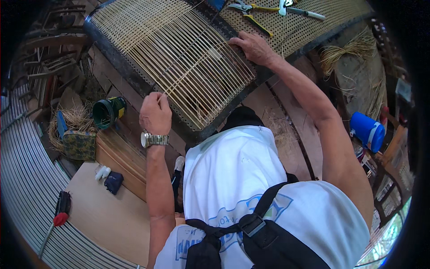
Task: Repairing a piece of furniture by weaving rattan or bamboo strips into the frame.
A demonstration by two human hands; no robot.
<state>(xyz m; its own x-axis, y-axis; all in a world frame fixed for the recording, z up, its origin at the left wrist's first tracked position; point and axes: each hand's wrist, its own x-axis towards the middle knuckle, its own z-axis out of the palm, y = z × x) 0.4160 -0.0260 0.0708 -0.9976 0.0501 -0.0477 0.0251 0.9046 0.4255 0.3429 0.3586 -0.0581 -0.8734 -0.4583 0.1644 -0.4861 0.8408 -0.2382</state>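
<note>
- Cane strands, pale and partly woven, stretch across a dark chair frame filling the upper centre.
- Wooden floorboards run beneath; a corrugated metal sheet curves along the left edge.
- Right hand rests flat, fingers open, on the frame's upper right rim.
- Left hand, centre-left, pinches one strand's end.
- Green cup lies left of it.

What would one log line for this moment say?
left hand: pinching cane strand | right hand: pressing on frame | weave: partly done | pliers: lying beyond
</note>
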